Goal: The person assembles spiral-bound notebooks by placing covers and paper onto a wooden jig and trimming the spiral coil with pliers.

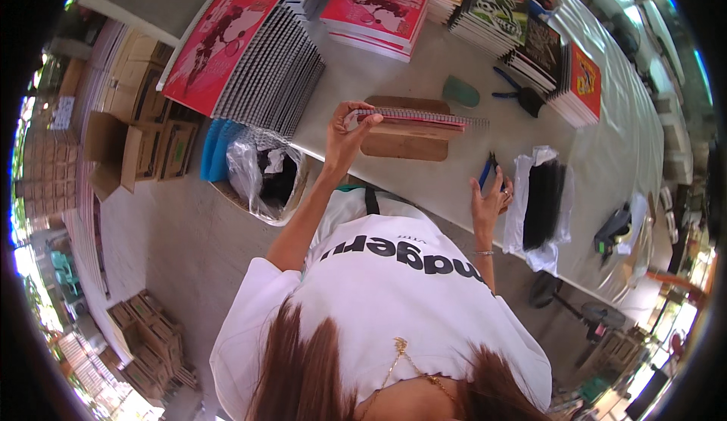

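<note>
My left hand (348,135) grips one end of a spiral notebook (420,123) with a pink-red cover edge. The notebook is on its edge, its wire coil (432,114) uppermost and reaching past the pages at the right end. Beneath it lies a brown board (409,150) with rounded corners. In my right hand (491,201) are small blue-handled pliers (486,173), their dark jaws pointing away from me. Part of the handles is hidden by the fingers. Just right of this hand, a bundle of black wire-like strands (543,205) rests in white plastic wrap.
A tall stack of red spiral notebooks (250,57) stands left, with more stacks (375,12) at the back. A green pad (460,91) and other blue-handled pliers (519,94) lie beyond the notebook. Below the table's left edge sits a plastic-lined bin (261,182); cardboard boxes (144,148) are beyond.
</note>
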{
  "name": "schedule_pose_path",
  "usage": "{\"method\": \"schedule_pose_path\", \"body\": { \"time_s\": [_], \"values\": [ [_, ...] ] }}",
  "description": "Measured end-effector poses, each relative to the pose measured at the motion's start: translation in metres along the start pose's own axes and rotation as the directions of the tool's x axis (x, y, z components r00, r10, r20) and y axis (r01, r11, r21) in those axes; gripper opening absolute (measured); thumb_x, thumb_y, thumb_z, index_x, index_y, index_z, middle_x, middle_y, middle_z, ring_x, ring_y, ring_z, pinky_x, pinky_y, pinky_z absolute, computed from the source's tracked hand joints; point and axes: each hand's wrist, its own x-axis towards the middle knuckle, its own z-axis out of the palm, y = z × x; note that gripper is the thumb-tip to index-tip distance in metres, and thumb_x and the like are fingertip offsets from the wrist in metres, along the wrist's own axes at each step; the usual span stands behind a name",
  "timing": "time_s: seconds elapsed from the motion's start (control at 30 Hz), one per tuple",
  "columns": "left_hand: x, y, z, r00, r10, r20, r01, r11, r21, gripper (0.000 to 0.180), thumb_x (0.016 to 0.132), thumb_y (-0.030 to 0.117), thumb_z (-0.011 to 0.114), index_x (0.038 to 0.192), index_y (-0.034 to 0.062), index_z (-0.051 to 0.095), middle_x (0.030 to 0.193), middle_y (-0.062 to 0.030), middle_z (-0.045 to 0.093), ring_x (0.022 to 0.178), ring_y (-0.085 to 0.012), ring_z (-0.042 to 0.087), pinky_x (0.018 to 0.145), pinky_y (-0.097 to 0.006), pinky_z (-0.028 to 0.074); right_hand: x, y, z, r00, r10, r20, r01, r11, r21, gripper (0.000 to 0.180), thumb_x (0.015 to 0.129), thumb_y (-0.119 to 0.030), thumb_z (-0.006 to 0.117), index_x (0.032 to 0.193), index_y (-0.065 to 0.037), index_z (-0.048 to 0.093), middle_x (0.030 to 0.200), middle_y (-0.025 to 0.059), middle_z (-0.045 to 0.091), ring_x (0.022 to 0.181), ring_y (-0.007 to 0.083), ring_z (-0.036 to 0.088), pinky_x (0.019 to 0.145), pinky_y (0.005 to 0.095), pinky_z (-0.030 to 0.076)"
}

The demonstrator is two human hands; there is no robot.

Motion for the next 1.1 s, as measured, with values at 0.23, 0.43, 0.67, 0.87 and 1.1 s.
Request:
{"method": "schedule_pose_path", "body": {
  "time_s": [0.23, 0.43, 0.67, 0.87, 1.1],
  "values": [
    [0.009, -0.005, -0.002, 0.998, 0.048, 0.033, -0.048, 0.999, 0.007, 0.022, 0.079, 0.008, 0.077, 0.096, 0.0073, 0.064, 0.095, 0.0002, 0.063, 0.091, -0.0094, 0.055, 0.089, -0.026, 0.043, -0.015, -0.001, 0.032, 0.967, 0.180, -0.181, -0.194, 0.979, -0.058, 0.089, 0.078, -0.046, 0.073, 0.150, -0.025, 0.025, 0.145, 0.0252, 0.026, 0.132, 0.0483, 0.025, 0.106, 0.0619, 0.023],
    [0.008, 0.002, -0.002, 0.996, 0.043, 0.082, -0.036, 0.996, -0.083, 0.019, 0.081, 0.003, 0.073, 0.099, 0.0068, 0.065, 0.096, 0.0002, 0.063, 0.090, -0.0084, 0.055, 0.083, -0.023, 0.043, -0.004, 0.002, 0.038, 0.939, 0.263, -0.222, -0.279, 0.959, -0.044, 0.093, 0.078, -0.052, 0.071, 0.151, -0.023, 0.023, 0.145, 0.0278, 0.025, 0.133, 0.0516, 0.023, 0.104, 0.0652, 0.024],
    [0.010, 0.013, 0.000, 0.987, 0.128, 0.099, -0.129, 0.992, 0.003, 0.015, 0.085, -0.002, 0.068, 0.099, 0.0037, 0.067, 0.099, -0.0007, 0.065, 0.085, -0.0067, 0.054, 0.084, -0.022, 0.043, 0.002, 0.004, 0.033, 0.950, 0.268, -0.163, -0.277, 0.960, -0.037, 0.079, 0.081, -0.054, 0.066, 0.139, -0.008, 0.037, 0.136, 0.0277, 0.032, 0.124, 0.0501, 0.034, 0.096, 0.0642, 0.033],
    [0.019, 0.001, -0.006, 0.983, 0.149, 0.105, -0.152, 0.988, 0.021, 0.021, 0.082, -0.008, 0.068, 0.098, 0.0046, 0.071, 0.095, 0.0001, 0.068, 0.084, -0.0051, 0.057, 0.085, -0.020, 0.046, 0.004, 0.001, 0.026, 0.962, 0.212, 0.170, -0.269, 0.653, 0.708, 0.059, 0.090, -0.048, 0.061, 0.124, -0.002, 0.050, 0.104, 0.0109, 0.057, 0.093, 0.0190, 0.059, 0.082, 0.0331, 0.047],
    [0.021, 0.004, -0.011, 0.972, 0.155, 0.179, -0.153, 0.988, -0.027, 0.022, 0.081, -0.009, 0.068, 0.100, 0.0029, 0.072, 0.101, -0.0043, 0.071, 0.084, -0.0056, 0.061, 0.097, -0.023, 0.043, -0.041, -0.113, -0.014, 0.958, 0.185, 0.218, -0.273, 0.372, 0.887, 0.050, 0.094, -0.038, 0.061, 0.124, 0.000, 0.049, 0.096, 0.0003, 0.054, 0.084, 0.0069, 0.049, 0.072, 0.0223, 0.042]
  ]
}}
